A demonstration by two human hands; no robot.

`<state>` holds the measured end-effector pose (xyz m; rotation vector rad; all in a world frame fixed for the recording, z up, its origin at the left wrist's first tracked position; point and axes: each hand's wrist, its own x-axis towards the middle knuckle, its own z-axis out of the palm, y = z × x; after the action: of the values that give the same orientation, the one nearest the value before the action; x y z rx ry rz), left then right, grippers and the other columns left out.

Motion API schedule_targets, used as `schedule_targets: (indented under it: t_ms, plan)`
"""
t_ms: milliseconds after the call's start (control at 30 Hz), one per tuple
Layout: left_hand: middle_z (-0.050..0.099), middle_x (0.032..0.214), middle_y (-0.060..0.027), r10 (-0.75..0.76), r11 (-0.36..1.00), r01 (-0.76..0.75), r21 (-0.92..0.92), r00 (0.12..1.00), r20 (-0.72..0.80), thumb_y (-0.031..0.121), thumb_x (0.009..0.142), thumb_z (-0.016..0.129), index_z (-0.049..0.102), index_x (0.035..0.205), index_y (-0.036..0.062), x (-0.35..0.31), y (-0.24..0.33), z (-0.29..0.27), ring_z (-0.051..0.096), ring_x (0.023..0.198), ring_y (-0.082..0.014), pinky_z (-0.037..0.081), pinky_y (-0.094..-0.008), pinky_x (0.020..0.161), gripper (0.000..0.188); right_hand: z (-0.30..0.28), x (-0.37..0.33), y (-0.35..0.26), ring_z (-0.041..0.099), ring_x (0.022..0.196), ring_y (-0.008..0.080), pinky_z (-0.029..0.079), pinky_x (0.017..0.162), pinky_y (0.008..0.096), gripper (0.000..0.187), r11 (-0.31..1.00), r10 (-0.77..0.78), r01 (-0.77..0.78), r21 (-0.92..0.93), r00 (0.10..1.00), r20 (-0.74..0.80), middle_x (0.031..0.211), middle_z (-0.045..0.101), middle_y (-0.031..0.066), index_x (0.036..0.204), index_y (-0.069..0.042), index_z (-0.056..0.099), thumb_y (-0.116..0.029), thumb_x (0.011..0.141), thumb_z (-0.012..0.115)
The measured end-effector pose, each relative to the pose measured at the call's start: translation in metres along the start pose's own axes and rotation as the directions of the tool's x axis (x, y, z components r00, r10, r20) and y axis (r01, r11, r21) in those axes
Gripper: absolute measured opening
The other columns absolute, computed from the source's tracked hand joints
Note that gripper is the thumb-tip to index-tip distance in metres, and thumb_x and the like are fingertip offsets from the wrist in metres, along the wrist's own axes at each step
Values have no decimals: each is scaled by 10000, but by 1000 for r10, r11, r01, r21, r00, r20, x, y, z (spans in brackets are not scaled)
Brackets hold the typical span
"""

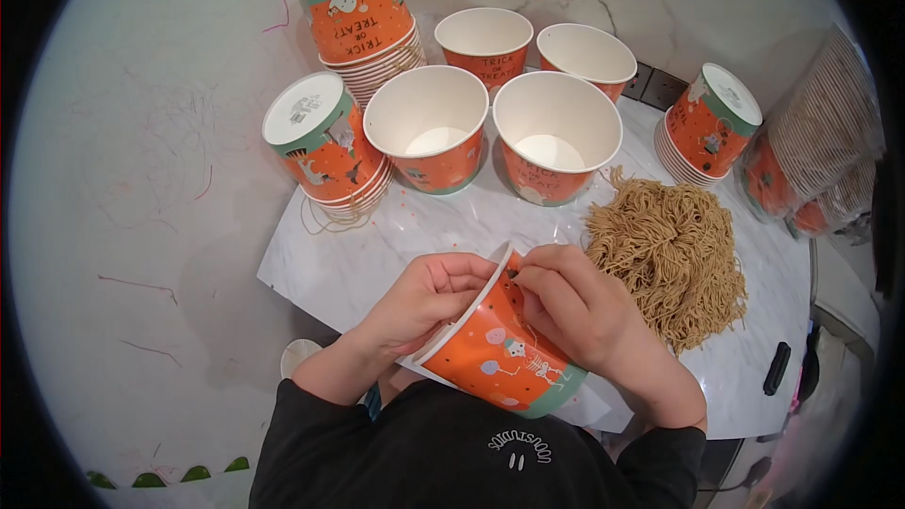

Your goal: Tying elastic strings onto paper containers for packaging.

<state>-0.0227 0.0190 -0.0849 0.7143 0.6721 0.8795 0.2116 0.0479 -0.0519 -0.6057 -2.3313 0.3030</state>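
Observation:
An orange paper bucket (500, 344) with a green base band and a skeleton print lies tilted in front of my body, its white rim facing up and left. My left hand (429, 297) is at the opening, fingers curled in past the rim; the fingertips are partly hidden. Against the outer wall near the rim, my right hand (570, 302) pinches with bent fingers. A thin tan string (534, 328) seems to run from that pinch down the bucket's side. Just right of this hand lies a large heap of tan strings (674, 259).
Open matching buckets (429, 123) stand upright across the marble-look table (320, 254). Upside-down stacks rise at the left (325, 137), back left (353, 14) and right (712, 123). Plastic-wrapped stacked buckets (815, 132) sit far right. A black object (777, 368) rests near the right edge.

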Motion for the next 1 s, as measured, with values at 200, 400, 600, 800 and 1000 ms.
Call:
schedule_targets:
  t_ms: [200,400,600,800,1000]
  plan:
    - [705,1198,-148,12,1000,-12,0,1000,9,-108,936,568,581,1325,-87,0,-3,-3,701,1077,-164,571,-291,954,390,1,2,-9,701,821,267,593,620,340,296,999,36,-36,-26,999,-17,1052,631,109,1057,-13,639,15,791,767]
    - [709,1190,-145,-1,1000,1,0,1000,-18,-76,950,606,597,1306,-85,0,-3,1,705,1059,-164,573,-296,951,356,0,-2,-2,714,866,264,592,640,335,318,1000,1,-1,-3,1000,18,1129,621,126,1121,7,635,-88,831,725]
    - [737,1074,-133,29,995,-26,101,999,-37,-87,944,602,653,1169,-84,-4,-7,5,724,979,-166,590,-281,845,230,-10,5,-11,704,844,276,597,663,356,263,992,63,-70,103,996,69,1040,642,105,1013,-22,656,14,775,762]
    - [743,1032,-95,1,985,9,173,998,-58,7,979,637,654,1188,-62,-16,-8,4,716,912,-128,578,-265,815,221,-15,3,-7,700,911,266,587,654,344,292,992,27,-45,122,989,143,1120,603,94,1108,-8,622,-50,825,679]
    - [737,973,-98,33,998,-31,51,999,-23,26,984,633,654,1139,-70,-21,-13,13,716,837,-130,583,-264,752,183,-20,2,-11,699,873,260,582,713,343,249,956,98,-138,260,982,162,1039,654,94,1016,-27,698,34,782,761]
